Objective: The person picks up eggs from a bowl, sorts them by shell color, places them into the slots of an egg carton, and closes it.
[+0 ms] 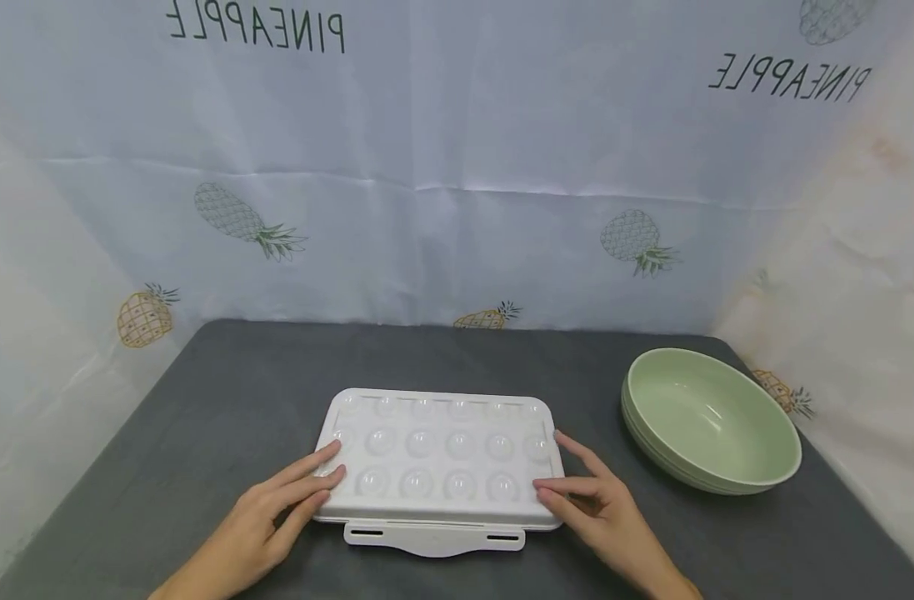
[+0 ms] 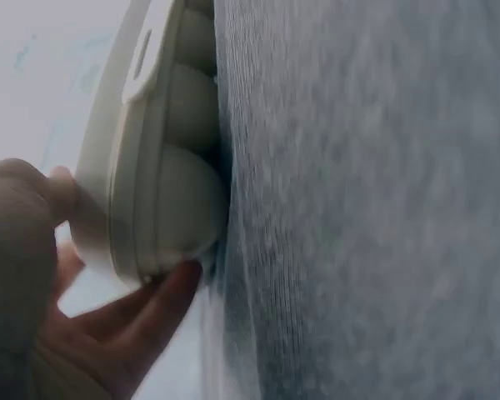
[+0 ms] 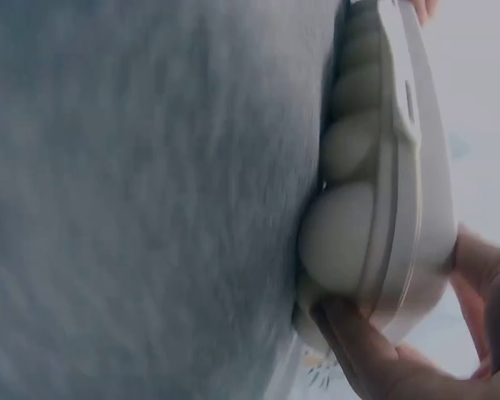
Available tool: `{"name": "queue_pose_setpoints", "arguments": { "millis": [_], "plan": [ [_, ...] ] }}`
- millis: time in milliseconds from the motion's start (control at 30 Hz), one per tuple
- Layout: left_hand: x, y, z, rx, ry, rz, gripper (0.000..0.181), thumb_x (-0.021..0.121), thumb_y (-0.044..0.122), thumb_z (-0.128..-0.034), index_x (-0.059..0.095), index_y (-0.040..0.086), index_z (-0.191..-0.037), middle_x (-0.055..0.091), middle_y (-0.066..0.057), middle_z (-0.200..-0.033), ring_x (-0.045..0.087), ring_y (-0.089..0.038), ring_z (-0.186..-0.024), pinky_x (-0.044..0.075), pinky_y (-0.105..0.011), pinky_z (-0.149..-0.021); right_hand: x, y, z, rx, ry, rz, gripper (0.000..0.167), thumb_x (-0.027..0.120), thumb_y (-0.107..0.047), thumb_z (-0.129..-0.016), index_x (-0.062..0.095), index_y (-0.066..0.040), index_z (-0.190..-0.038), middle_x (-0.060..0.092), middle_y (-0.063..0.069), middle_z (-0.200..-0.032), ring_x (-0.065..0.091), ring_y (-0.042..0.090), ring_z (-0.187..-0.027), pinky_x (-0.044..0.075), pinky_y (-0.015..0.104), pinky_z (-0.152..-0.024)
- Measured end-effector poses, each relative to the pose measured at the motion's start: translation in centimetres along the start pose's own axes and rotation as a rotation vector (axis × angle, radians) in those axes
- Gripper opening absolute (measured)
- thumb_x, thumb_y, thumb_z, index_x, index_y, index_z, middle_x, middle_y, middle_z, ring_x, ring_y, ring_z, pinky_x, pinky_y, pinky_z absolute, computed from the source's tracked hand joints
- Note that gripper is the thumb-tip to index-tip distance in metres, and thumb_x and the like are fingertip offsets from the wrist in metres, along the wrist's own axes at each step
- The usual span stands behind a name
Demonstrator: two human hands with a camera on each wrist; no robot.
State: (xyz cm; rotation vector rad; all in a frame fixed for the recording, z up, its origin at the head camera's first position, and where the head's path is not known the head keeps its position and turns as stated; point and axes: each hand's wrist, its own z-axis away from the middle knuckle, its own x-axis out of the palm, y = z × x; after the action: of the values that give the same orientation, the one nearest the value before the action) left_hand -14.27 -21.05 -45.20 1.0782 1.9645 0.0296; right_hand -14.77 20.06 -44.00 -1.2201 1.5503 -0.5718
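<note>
A white plastic egg box [image 1: 437, 462] with a lid of rounded bumps lies flat on the dark table, its latch flap [image 1: 434, 537] at the near side. At its left end, my left hand [image 1: 265, 521] holds the box, with fingertips over the lid's edge. My right hand [image 1: 606, 517] grips the opposite end. Rounded egg cups [image 2: 187, 196] show along the underside in the left wrist view, where a finger reaches beneath the box. The right wrist view has the thumb at the lid and a finger [image 3: 350, 337] against the lower cups. The box's inside is hidden.
Nested pale green bowls [image 1: 715, 421] stand at the table's right side, beyond my right hand. The dark grey table [image 1: 224, 400] ends at a white curtain [image 1: 427, 250] printed with pineapples, which hangs behind it and along both sides.
</note>
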Motion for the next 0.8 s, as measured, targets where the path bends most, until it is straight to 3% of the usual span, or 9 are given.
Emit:
{"name": "queue_pose_setpoints", "arguments": {
  "millis": [100, 200, 333, 500, 600, 800],
  "plan": [
    [0.0, 0.4, 0.1, 0.008, -0.027, -0.081, 0.048, 0.079, 0.009, -0.0873, 0.07, 0.021, -0.132, 0.058, 0.001, -0.151, 0.049, 0.009, -0.136, 0.03, 0.001, -0.106, 0.5, 0.1, 0.3, -0.203, 0.041, 0.141, 0.025, 0.079, 0.002, -0.084, 0.082, -0.013, -0.103, 0.062, 0.019, -0.14, 0.056, -0.007, -0.128, 0.048, 0.006, -0.095],
    [0.5, 1.0, 0.1, 0.009, -0.065, -0.185, 0.047, 0.083, 0.028, -0.0855, 0.067, 0.02, -0.129, 0.052, 0.0, -0.155, 0.063, -0.008, -0.126, 0.051, -0.016, -0.096, 1.0, 0.1, 0.6, -0.302, 0.021, 0.286, 0.033, 0.08, -0.004, -0.085, 0.08, -0.021, -0.112, 0.063, 0.014, -0.142, 0.046, -0.005, -0.139, 0.032, 0.002, -0.109],
    [1.5, 1.5, 0.0, 0.039, -0.089, -0.274, 0.059, 0.085, 0.05, -0.0797, 0.059, 0.016, -0.12, 0.047, -0.005, -0.155, 0.066, -0.018, -0.107, 0.058, -0.041, -0.08, 1.5, 0.0, 1.4, -0.273, -0.02, 0.42, 0.048, 0.088, -0.028, -0.078, 0.075, -0.03, -0.124, 0.054, 0.008, -0.152, 0.041, 0.002, -0.145, 0.022, 0.0, -0.111],
    [2.0, 1.6, 0.0, 0.007, -0.099, -0.294, 0.067, 0.083, 0.058, -0.0768, 0.058, 0.017, -0.123, 0.044, -0.004, -0.156, 0.063, -0.016, -0.104, 0.056, -0.039, -0.081, 2.1, 0.0, 1.6, -0.245, 0.041, 0.546, 0.071, 0.095, -0.044, -0.061, 0.073, -0.033, -0.127, 0.055, 0.003, -0.151, 0.061, 0.023, -0.131, 0.028, -0.001, -0.106],
    [2.2, 1.7, 0.0, -0.031, -0.094, -0.307, 0.068, 0.083, 0.059, -0.0761, 0.06, 0.019, -0.125, 0.043, -0.002, -0.156, 0.063, -0.016, -0.102, 0.056, -0.038, -0.078, 2.5, -0.1, 1.4, -0.236, 0.077, 0.568, 0.072, 0.096, -0.046, -0.059, 0.074, -0.03, -0.126, 0.057, 0.002, -0.15, 0.066, 0.031, -0.123, 0.031, -0.001, -0.104],
    [2.7, 1.9, 0.2, -0.061, -0.035, -0.281, 0.065, 0.085, 0.057, -0.074, 0.065, 0.018, -0.122, 0.045, -0.002, -0.154, 0.063, -0.018, -0.101, 0.056, -0.038, -0.075, 2.9, -0.1, 1.2, -0.233, 0.116, 0.526, 0.066, 0.096, -0.044, -0.061, 0.077, -0.026, -0.121, 0.061, 0.004, -0.147, 0.069, 0.034, -0.118, 0.031, -0.003, -0.104]
  ]
}}
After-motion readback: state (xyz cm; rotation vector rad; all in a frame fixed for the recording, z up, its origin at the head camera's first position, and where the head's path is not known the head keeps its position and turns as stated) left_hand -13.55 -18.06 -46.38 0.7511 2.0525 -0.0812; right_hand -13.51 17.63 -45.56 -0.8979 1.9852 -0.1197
